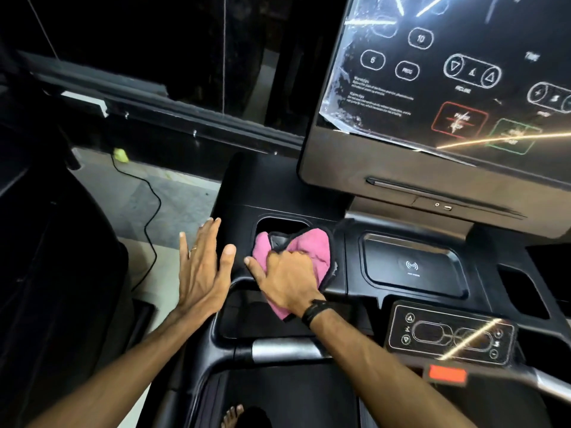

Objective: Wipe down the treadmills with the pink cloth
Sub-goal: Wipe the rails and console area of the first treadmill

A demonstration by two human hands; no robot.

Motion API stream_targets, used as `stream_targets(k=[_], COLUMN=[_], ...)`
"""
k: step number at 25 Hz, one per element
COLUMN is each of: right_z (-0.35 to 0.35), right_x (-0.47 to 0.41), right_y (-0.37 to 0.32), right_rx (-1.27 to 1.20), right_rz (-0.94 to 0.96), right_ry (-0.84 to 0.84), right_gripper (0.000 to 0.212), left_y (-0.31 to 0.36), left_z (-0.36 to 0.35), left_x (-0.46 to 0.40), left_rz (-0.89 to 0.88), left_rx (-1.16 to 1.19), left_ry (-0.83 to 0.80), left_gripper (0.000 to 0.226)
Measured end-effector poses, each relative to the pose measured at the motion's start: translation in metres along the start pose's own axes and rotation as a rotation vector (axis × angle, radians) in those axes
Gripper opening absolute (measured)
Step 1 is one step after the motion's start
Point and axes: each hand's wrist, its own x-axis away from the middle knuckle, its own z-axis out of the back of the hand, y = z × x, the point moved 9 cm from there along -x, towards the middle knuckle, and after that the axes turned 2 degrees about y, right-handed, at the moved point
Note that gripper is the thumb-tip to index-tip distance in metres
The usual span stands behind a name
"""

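Observation:
The pink cloth (312, 251) with a dark edge lies bunched over the left cup holder of the black treadmill console (411, 267). My right hand (285, 281) grips the cloth from above, fingers curled into it, thumb out to the left. My left hand (204, 270) lies flat with straight fingers on the console's left edge, just left of the cloth. The treadmill's big screen (448, 75) stands above, covered with wrinkled plastic film.
A wireless charging tray (412, 265) sits right of the cloth. Below it is a small control panel (451, 333) and a red safety tab (448, 374). A black cable (151, 211) runs over the floor at left. A bare foot (233, 417) stands on the belt.

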Motion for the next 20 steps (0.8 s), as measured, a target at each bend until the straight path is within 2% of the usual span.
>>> stream_targets(k=[2,3,5,7,8,10,11,14,15,18,20], right_z=[0.015,0.020,0.025,0.046,0.067,0.112,0.119,0.059,0.040,-0.003,-0.017], right_x=[0.015,0.020,0.019,0.017,0.017,0.020,0.019,0.031,0.040,0.038,0.021], right_y=[0.011,0.018,0.049,0.099,0.124,0.151,0.152,0.146,0.148,0.145,0.127], right_rx=[-0.079,-0.203,-0.599,-0.952,-1.016,-0.894,-0.750,-0.180,-0.103,-0.104,-0.018], right_rz=[-0.056,-0.117,-0.304,-0.508,-0.537,-0.414,-0.326,-0.043,0.026,0.128,0.279], right_ry=[0.182,0.227,0.243,0.355,0.455,0.515,0.398,-0.275,-0.406,-0.540,-0.464], right_gripper=[0.055,0.054,0.054,0.056,0.057,0.059,0.061,0.069,0.072,0.113,0.118], left_y=[0.007,0.011,0.022,0.034,0.038,0.046,0.049,0.062,0.065,0.074,0.083], left_z=[-0.001,-0.002,-0.004,-0.004,-0.004,-0.006,-0.009,-0.020,-0.025,-0.036,-0.047], left_x=[0.001,0.001,0.000,-0.004,-0.008,-0.015,-0.017,-0.018,-0.016,-0.013,-0.012], left_rz=[-0.063,-0.090,-0.120,-0.120,-0.112,-0.093,-0.088,-0.097,-0.097,-0.084,-0.087], left_rx=[-0.076,-0.094,-0.092,-0.060,-0.035,0.000,0.008,-0.003,-0.013,-0.043,-0.063], left_ry=[-0.003,-0.006,-0.016,0.003,0.017,0.035,0.040,0.036,0.028,0.037,0.039], left_gripper=[0.079,0.079,0.077,0.075,0.075,0.077,0.079,0.082,0.083,0.082,0.080])
